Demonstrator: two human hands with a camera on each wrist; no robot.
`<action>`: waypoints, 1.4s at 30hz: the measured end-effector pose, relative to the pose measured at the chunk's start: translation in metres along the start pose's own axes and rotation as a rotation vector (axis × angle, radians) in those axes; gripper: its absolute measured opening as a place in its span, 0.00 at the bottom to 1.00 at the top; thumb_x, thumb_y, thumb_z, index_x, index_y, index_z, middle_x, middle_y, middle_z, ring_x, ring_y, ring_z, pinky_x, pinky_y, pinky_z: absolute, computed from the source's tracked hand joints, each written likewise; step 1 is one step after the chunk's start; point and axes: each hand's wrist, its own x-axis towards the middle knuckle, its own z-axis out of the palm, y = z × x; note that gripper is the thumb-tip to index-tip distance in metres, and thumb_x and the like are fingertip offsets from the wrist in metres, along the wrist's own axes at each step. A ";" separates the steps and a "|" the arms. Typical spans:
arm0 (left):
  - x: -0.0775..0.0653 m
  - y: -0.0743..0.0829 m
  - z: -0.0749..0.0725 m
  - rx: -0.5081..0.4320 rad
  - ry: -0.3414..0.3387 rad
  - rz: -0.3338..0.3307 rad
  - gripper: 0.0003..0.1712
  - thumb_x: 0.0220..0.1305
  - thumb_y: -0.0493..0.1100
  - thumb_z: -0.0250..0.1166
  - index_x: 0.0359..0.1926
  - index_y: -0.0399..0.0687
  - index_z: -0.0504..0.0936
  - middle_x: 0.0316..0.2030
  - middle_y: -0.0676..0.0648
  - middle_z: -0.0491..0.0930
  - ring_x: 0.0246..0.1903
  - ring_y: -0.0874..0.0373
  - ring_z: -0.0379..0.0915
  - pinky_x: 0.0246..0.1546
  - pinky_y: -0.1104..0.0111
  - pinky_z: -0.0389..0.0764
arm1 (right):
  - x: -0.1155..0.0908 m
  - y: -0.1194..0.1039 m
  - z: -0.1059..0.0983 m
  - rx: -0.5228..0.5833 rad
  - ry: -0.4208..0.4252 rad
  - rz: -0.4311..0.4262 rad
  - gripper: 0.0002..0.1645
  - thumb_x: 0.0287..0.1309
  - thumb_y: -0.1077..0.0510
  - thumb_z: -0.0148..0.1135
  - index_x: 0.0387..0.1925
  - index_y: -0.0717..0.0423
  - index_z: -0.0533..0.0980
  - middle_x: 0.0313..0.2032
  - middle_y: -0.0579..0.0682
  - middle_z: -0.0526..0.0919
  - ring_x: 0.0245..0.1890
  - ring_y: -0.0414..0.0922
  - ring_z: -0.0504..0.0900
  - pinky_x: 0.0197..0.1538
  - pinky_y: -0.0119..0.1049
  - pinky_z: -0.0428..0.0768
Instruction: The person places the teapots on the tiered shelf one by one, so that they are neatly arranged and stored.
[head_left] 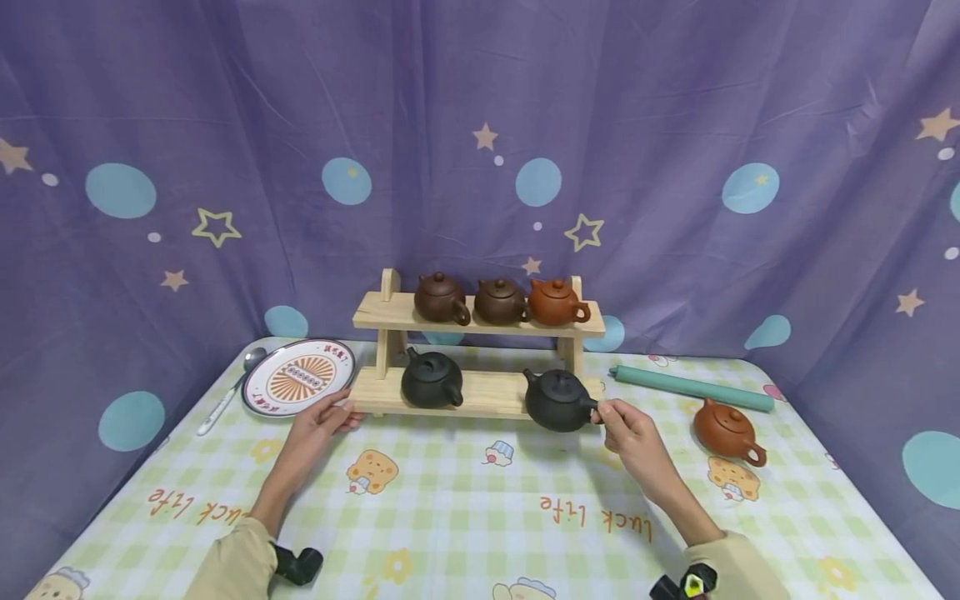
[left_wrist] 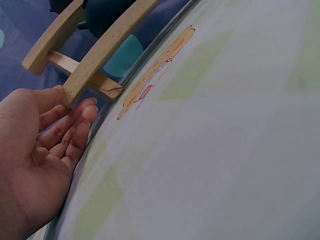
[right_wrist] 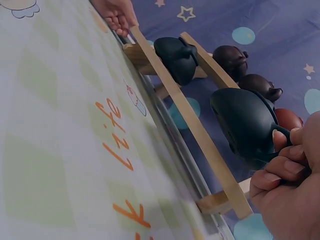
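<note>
My right hand (head_left: 633, 437) grips the handle of a black teapot (head_left: 558, 402) at the right end of the wooden two-tier shelf's (head_left: 487, 392) lower board. That teapot overlaps the board's front edge in the head view; whether it touches the wood I cannot tell. With thumb and fingers my left hand (left_wrist: 45, 145) pinches the left end of the same board. Another black teapot (head_left: 431, 380) stands on the lower board, left of the middle. Along the upper board sit two dark brown teapots (head_left: 439, 298) and a reddish-brown teapot (head_left: 553, 303).
One more reddish-brown teapot (head_left: 726, 430) rests on the tablecloth at the right, near a green rolled-up stick (head_left: 690, 388). Left of the shelf lie a patterned oval plate (head_left: 262, 385) and a spoon (head_left: 221, 408). Behind everything hangs a purple curtain (head_left: 450, 100).
</note>
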 end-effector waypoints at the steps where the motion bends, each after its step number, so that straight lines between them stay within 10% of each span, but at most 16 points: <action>1: 0.000 0.000 0.000 0.000 -0.001 0.001 0.34 0.81 0.50 0.56 0.75 0.31 0.64 0.51 0.34 0.84 0.40 0.64 0.83 0.48 0.77 0.80 | 0.001 0.000 0.002 0.004 -0.003 0.002 0.23 0.83 0.53 0.48 0.42 0.73 0.73 0.19 0.45 0.59 0.19 0.38 0.56 0.26 0.31 0.60; 42: 0.001 -0.004 -0.001 -0.018 -0.008 0.008 0.33 0.81 0.49 0.56 0.75 0.31 0.64 0.52 0.34 0.84 0.41 0.63 0.84 0.48 0.77 0.81 | 0.024 0.003 0.058 0.007 0.038 -0.036 0.19 0.81 0.57 0.52 0.38 0.69 0.78 0.20 0.49 0.65 0.19 0.39 0.61 0.24 0.29 0.61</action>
